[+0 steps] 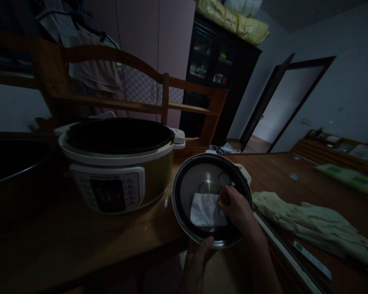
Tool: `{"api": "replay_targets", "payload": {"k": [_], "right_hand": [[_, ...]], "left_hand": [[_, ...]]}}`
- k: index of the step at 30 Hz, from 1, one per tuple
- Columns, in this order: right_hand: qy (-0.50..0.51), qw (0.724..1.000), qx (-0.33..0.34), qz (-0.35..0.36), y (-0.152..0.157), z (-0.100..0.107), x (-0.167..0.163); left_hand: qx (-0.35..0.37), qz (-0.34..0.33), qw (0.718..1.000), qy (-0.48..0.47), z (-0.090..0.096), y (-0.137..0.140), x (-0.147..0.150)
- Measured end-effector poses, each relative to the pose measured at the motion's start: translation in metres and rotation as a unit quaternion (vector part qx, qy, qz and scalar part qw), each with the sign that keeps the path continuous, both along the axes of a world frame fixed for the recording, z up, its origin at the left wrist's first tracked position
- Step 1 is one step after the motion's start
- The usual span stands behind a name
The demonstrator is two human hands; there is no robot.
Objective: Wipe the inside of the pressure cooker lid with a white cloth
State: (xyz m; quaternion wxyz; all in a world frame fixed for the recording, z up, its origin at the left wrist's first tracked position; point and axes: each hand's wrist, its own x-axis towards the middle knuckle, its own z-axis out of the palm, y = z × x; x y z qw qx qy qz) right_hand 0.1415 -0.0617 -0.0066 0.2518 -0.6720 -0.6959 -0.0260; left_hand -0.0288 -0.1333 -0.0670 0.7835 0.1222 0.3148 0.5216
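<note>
A round cooker lid [184, 196] is tilted with its metal inner side towards me, beside the electric pressure cooker. Supporting it from below is my left hand [199, 259], its thumb over the bottom rim and its other fingers hidden behind. A folded white tissue [207, 210] lies against the lower middle of the lid's inner face. My right hand [237, 208] is closed, with its curled fingers at the right edge of the tissue, just below the small valve fittings. The pressure cooker [156, 179] stands open to the left, its control panel facing me.
A dark pot [15, 163] stands at the far left of the wooden table [116, 241]. Behind the cooker rises a wooden shelf frame [141, 65]. Pale green cloth [313, 222] lies on the right, near a long white strip [313, 259].
</note>
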Motion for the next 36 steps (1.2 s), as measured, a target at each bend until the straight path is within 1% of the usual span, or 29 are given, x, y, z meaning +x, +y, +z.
{"api": "replay_targets", "payload": {"k": [8,12,16,19,28,36], "right_hand": [[-0.006,1.000,-0.002,0.003,0.0002,0.0009,-0.0001],[0.007,1.000,-0.009,-0.002,-0.0020,0.0036,-0.0027],[0.001,1.000,0.007,-0.005,-0.0015,0.0016,-0.0021],[0.003,1.000,0.013,-0.003,-0.0003,-0.0003,-0.0007],[0.028,0.999,-0.017,0.001,-0.0026,0.0032,-0.0027],[0.014,1.000,-0.015,-0.013,-0.0029,0.0043,-0.0040]], "left_hand": [[-0.003,-0.013,1.000,-0.001,0.0016,-0.0006,0.0003],[-0.001,-0.005,1.000,0.000,0.0030,-0.0017,-0.0009],[0.010,-0.003,1.000,-0.009,0.0009,-0.0010,0.0003],[-0.009,-0.003,1.000,-0.004,-0.0004,0.0005,0.0015],[-0.004,-0.011,1.000,-0.004,0.0061,-0.0014,-0.0009],[-0.012,-0.022,1.000,0.001,0.0066,0.0020,-0.0025]]}}
